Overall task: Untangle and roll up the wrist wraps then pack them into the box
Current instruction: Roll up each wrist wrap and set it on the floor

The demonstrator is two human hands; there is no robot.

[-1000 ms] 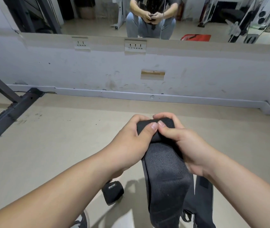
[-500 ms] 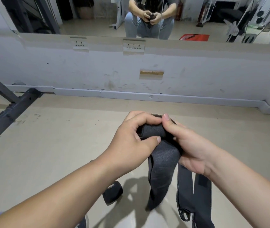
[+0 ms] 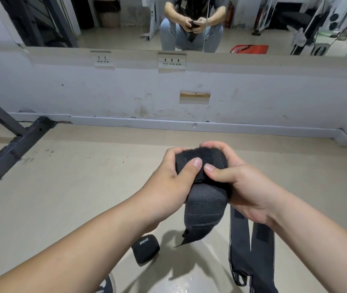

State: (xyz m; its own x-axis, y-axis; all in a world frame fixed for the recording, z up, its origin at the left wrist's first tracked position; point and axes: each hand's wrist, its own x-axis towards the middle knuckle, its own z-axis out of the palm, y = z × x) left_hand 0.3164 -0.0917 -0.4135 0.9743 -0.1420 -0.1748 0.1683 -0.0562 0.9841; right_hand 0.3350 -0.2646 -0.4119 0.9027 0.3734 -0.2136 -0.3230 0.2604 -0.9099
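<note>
- Head view, centre frame: the left hand (image 3: 168,182) and right hand (image 3: 242,187) both clutch a half-rolled wrap (image 3: 205,187), thumbs pressed on the roll, its loose tail hanging below.
- Lower centre: a rolled wrap (image 3: 145,249) lies on the floor (image 3: 62,197).
- Lower right: straps (image 3: 250,250) hang beside the tail.

Rolled wrap (image 3: 145,249) on beige floor (image 3: 66,187)
</note>
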